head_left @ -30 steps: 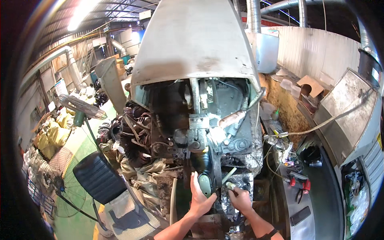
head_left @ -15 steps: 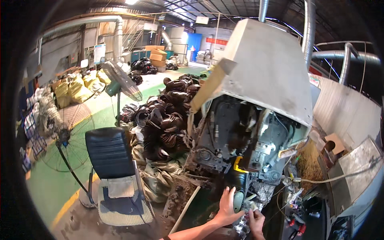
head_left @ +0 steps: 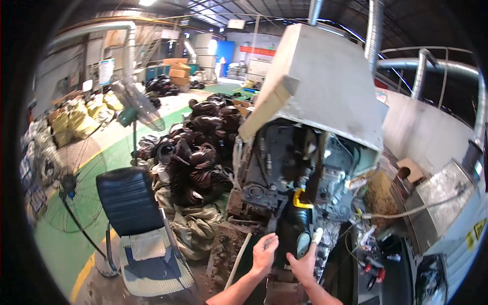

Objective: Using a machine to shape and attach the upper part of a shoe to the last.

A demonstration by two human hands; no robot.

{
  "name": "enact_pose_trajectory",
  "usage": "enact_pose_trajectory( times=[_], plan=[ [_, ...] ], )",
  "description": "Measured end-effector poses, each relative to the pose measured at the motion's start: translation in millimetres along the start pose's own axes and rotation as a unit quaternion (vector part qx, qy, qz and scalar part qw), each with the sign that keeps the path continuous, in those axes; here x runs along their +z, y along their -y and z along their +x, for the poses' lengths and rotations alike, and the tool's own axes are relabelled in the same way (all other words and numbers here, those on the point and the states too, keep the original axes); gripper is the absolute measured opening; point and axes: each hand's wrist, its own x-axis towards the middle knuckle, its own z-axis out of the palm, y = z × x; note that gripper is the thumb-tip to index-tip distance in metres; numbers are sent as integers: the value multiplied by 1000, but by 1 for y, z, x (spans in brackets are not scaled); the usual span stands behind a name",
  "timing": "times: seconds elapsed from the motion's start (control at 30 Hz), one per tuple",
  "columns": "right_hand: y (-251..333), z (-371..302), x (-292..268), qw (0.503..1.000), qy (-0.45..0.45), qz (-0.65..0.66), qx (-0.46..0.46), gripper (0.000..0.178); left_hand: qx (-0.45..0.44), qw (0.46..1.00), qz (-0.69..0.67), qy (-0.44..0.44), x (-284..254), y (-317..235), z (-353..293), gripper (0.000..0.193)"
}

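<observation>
Green-ended dark form (head_left: 303, 244) just beyond part-curled right hand (head_left: 304, 266); left hand (head_left: 264, 252) loosely curled, left of it; can't tell what either grips.

L hand (head_left: 264, 254) part-curled, R hand (head_left: 305, 267) nearby w/ thumb (head_left: 291, 258) spread.

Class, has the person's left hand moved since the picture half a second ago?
Yes, the left hand has moved left, closer to the pale strip.

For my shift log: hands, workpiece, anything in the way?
Left hand half-curled, apart. Right hand holding white item beside black piece. Yellow part crowds its far end.
</observation>
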Motion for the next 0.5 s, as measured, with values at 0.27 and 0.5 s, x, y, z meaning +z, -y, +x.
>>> enact_pose_trajectory(
  times=[0.27,0.5],
  plan=[
    [40,-61,-133,966,85,238,-56,108,-17,985,-90,145,48,-92,-11,85],
    [4,-160,-181,978,66,58,-190,100,48,953,-79,289,83,-81,-76,69]
  ],
)
